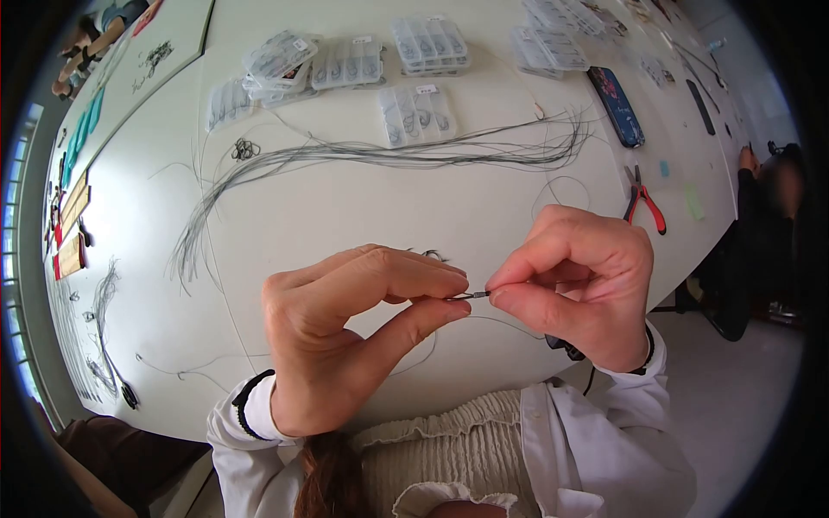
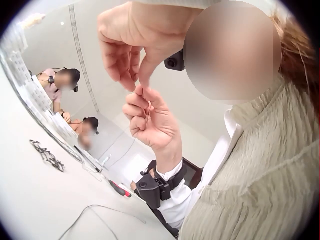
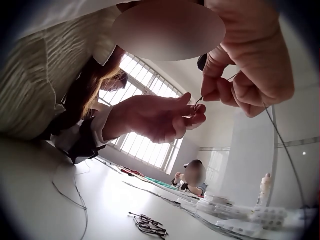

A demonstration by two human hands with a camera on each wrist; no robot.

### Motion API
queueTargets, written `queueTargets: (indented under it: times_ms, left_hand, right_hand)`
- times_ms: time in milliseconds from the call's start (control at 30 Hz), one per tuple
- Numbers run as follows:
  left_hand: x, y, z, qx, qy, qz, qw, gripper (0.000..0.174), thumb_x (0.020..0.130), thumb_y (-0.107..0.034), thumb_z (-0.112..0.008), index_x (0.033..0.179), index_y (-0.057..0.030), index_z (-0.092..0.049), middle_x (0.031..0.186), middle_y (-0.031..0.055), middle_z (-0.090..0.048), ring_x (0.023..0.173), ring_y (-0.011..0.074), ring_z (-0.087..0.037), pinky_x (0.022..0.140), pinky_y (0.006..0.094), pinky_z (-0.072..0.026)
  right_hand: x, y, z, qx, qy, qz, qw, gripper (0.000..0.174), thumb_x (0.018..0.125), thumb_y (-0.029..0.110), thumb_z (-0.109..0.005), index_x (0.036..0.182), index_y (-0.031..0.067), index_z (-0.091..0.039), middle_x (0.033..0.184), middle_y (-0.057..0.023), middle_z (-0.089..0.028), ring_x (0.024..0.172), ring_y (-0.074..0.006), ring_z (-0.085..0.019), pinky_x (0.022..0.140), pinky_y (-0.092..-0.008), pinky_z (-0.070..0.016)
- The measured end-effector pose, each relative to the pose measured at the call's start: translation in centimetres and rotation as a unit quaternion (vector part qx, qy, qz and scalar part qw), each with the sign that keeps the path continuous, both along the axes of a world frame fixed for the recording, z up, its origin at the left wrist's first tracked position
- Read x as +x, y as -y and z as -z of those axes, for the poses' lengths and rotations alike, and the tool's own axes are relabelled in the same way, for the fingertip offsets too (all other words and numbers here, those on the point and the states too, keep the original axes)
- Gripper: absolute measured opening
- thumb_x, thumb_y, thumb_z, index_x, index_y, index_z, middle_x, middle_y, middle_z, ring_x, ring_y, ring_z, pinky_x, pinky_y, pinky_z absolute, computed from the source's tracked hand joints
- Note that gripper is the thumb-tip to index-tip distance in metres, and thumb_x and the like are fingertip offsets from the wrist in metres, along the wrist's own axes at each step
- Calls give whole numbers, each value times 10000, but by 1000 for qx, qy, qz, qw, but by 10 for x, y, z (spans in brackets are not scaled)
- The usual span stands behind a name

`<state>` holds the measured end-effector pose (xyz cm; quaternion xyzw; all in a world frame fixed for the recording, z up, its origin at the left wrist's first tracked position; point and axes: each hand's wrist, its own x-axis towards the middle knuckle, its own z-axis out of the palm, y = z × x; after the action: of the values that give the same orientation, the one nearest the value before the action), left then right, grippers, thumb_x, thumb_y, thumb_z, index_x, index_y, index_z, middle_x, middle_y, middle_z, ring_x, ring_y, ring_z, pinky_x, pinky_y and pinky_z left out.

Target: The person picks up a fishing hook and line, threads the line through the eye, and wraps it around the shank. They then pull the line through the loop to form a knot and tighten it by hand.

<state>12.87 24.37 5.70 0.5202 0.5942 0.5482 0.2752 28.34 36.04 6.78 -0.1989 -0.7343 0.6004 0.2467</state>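
Observation:
Between the two hands, held over the table, is a small dark fish hook (image 1: 477, 295); its curve shows in the right wrist view. The thumb and fingers of my left hand (image 1: 358, 315) pinch the hook from the left, hiding part of it. From the other side my right hand (image 1: 583, 281) pinches with thumb and forefinger at the shank end. A thin grey line (image 3: 280, 131) runs down out of the right hand. Beyond the fingertips lies a small heap of dark hooks (image 3: 147, 225) on the tabletop, mostly covered by the hands in the head view.
Across the white table (image 1: 285, 207) stretches a long bundle of grey lines (image 1: 363, 155). Behind it stand clear boxes of hooks (image 1: 416, 114). Red-handled pliers (image 1: 643, 203) and a dark patterned case (image 1: 617, 106) lie to the right. Other people sit around the table.

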Motion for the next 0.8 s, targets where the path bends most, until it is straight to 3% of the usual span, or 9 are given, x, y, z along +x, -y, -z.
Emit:
queueTargets:
  times_ms: [67,267,400,600,733,800]
  left_hand:
    - [4,-1,-7,-65,53,-8,996,185,627,31,-756,757,23,-624,812,117,-673,694,170,-655,622,262,-531]
    - [-1,3,-1,-32,-24,29,999,206,622,34,-757,787,23,-634,806,113,-674,694,174,-658,634,262,-531]
    - [3,3,-3,-52,15,13,998,199,623,44,-750,788,18,-642,783,112,-674,688,173,-659,637,259,-531]
    - [3,3,-1,-43,4,-6,999,181,614,48,-747,761,11,-648,744,102,-670,678,175,-658,615,249,-524]
    - [3,3,0,-9,-75,-17,997,188,595,59,-743,741,-12,-649,714,95,-662,633,172,-644,554,239,-496]
    - [3,3,-1,-3,-82,-21,996,190,590,63,-741,734,-20,-649,703,93,-659,618,168,-638,533,237,-486]
  right_hand:
    - [2,-1,-2,-3,17,-3,1000,55,709,-13,-690,739,20,-658,666,-12,-595,512,-32,-475,430,-171,-323]
    - [-1,3,-7,-40,46,-15,998,41,731,-30,-672,749,3,-657,687,-32,-614,565,-44,-529,471,-171,-399]
    - [-1,3,-10,-48,54,-27,997,41,749,-43,-660,767,-6,-659,700,-32,-622,613,-46,-562,505,-174,-440]
    - [-3,4,-8,-86,55,-31,994,33,753,-41,-664,761,-11,-657,698,-29,-620,638,-49,-580,528,-170,-454]
    - [-3,4,-7,-93,56,-11,994,41,738,-36,-678,749,-1,-659,681,-23,-614,591,-45,-558,501,-169,-431]
    - [-2,2,-10,5,97,-22,995,64,715,-32,-689,748,17,-664,655,-23,-605,526,-52,-519,465,-175,-390]
